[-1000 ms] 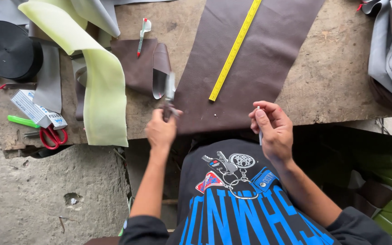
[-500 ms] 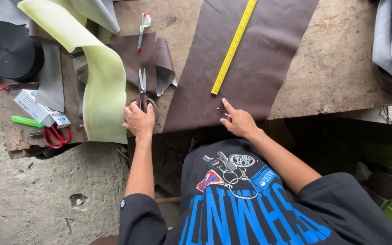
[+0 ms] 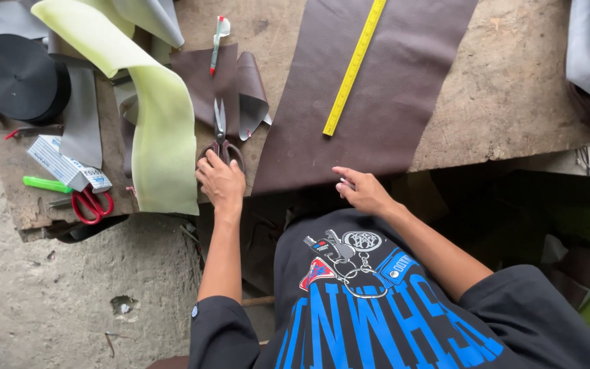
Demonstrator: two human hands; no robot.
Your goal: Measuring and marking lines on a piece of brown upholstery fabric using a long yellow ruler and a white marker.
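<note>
My left hand [image 3: 221,181] rests at the table's near edge, its fingers on the dark handles of metal scissors [image 3: 220,123]. The scissors lie flat, blades pointing away, on a small curled piece of brown leather [image 3: 196,78]. My right hand [image 3: 362,193] is at the near edge of a large brown leather sheet [image 3: 384,102], thumb and fingers pinched on a small pale piece [image 3: 345,182] like chalk. A yellow ruler [image 3: 355,65] lies slanted on the large sheet, well beyond my right hand.
A pale green strip of material [image 3: 162,130] drapes over the table left of the scissors. Further left are red-handled scissors [image 3: 90,203], a green marker [image 3: 46,184], a small box [image 3: 66,162] and a black webbing roll [image 3: 18,76]. A pen-like tool [image 3: 217,41] lies beyond.
My left hand has laid the scissors down flat on the small leather piece. My right hand moved from near my chest to the large sheet's near edge.
</note>
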